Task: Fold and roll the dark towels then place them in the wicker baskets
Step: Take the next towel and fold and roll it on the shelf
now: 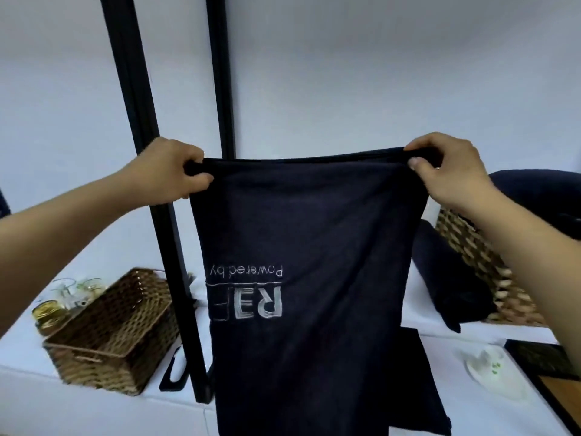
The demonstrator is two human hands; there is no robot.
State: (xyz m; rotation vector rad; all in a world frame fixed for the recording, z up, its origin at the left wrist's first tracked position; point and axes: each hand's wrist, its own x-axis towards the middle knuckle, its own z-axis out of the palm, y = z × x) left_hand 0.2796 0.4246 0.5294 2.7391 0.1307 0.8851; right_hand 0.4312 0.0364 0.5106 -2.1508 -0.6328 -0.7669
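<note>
Dark towel (301, 247) hangs flat, top edge pinched btwn left hand (176, 171) & right hand (449, 171), grey lettering upside down. Brown basket (116, 332) sits below left hand. 2nd basket (484, 265) under right wrist, w/ rolled towel (446, 278) against it.

A home-like room: white wall (345, 73), black posts (135, 89), wicker basket (116, 328), glass jars (50, 314).

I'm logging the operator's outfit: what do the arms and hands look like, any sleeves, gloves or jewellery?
The left hand and right hand wear no gloves or rings. The left forearm and right forearm are bare: no sleeve or watch in view.
</note>
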